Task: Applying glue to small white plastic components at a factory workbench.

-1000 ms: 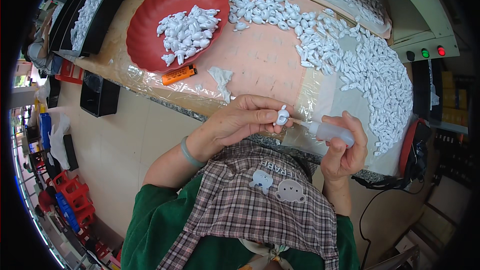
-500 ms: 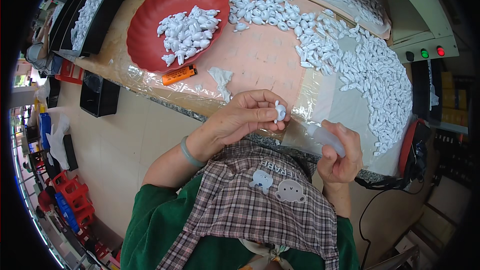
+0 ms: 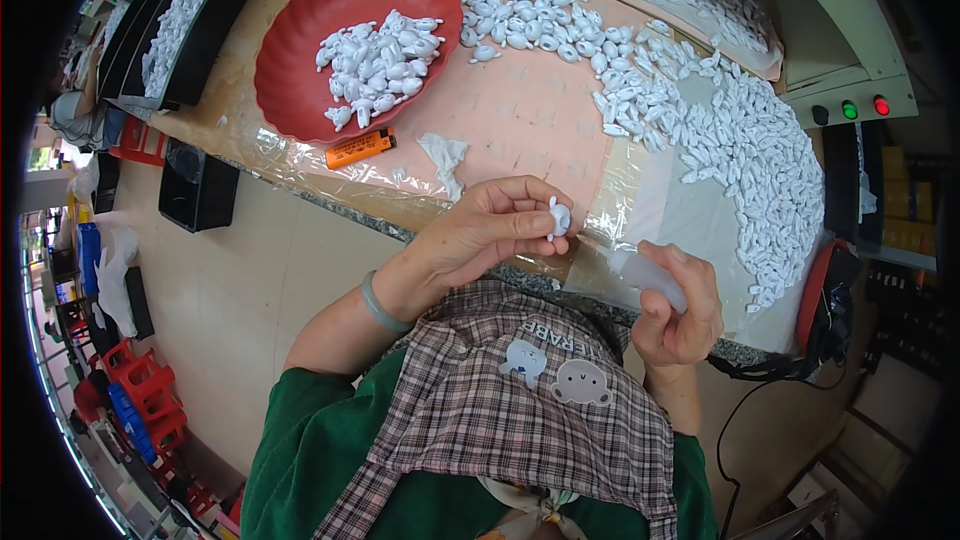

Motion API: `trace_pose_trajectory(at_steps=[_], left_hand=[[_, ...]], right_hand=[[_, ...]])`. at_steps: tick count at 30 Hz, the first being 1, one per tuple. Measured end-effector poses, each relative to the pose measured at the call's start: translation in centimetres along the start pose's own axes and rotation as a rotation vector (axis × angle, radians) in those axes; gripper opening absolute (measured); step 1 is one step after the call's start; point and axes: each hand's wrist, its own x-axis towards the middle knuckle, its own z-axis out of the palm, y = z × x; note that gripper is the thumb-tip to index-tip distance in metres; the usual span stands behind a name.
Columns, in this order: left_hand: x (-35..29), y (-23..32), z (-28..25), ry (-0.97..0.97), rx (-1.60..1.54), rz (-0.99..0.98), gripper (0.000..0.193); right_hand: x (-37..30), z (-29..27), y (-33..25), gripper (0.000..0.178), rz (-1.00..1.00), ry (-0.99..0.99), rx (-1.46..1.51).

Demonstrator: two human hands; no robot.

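Note:
My left hand [image 3: 505, 225] pinches a small white plastic figure part [image 3: 560, 219] between thumb and fingers, above the table's near edge. Closed around a translucent squeeze bottle [image 3: 650, 280] is my right hand [image 3: 690, 305]; the bottle tilts, its thin nozzle pointing up and left toward the part. The tip looks close to the part, but I cannot tell whether they touch. Beyond my hands, a red scalloped bowl [image 3: 285, 60] carries a heap of similar white parts [image 3: 380, 70]. More rounded white parts [image 3: 530, 15] lie loose at the far middle of the table.
Many slim white pieces [image 3: 760, 180] spread over the table's right side. An orange lighter [image 3: 360, 148] and a crumpled white tissue [image 3: 442, 162] lie near the bowl. A machine frame with lit buttons [image 3: 849, 108] stands at far right. Black trays [image 3: 190, 70] hold white pieces at far left.
The squeeze bottle and my right hand have shifted very slightly left. The white part in my left hand has turned a little; both grips stay the same.

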Motion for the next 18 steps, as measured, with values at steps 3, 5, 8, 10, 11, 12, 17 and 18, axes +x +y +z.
trace_pose_trajectory(at_steps=[3, 5, 8, 10, 11, 12, 17, 18], left_hand=[[0.1, 0.0, 0.0, -0.015, -0.001, -0.007, 0.022], [0.1, 0.1, 0.0, -0.003, -0.003, -0.011, 0.023], [-0.1, -0.1, -0.7, 0.002, 0.005, 0.011, 0.023], [-0.2, -0.2, -0.9, -0.014, 0.007, 0.014, 0.023], [-0.1, -0.3, -1.2, -0.024, -0.009, 0.009, 0.023], [-0.1, -0.3, -1.3, -0.033, -0.026, 0.004, 0.024], [-0.2, -0.1, -0.8, -0.013, -0.008, 0.001, 0.023], [-0.2, 0.0, -0.6, 0.013, 0.008, -0.005, 0.023]], right_hand=[[-0.7, 0.3, 0.9, 0.038, -0.001, 0.046, -0.003], [-1.7, 0.2, 1.8, 0.039, 0.216, 0.122, 0.256], [-0.9, 0.6, 2.7, 0.036, 0.524, 0.304, 0.686], [-0.1, 0.4, 3.8, 0.035, 0.651, 0.375, 0.757], [-0.6, 0.5, 5.1, 0.035, 0.708, 0.373, 0.801], [-0.7, 0.5, 5.9, 0.036, 0.765, 0.369, 0.845], [0.2, 1.9, 7.5, 0.034, 0.968, 0.141, 0.889], [-0.2, 2.4, 8.5, 0.034, 0.966, 0.141, 0.885]])
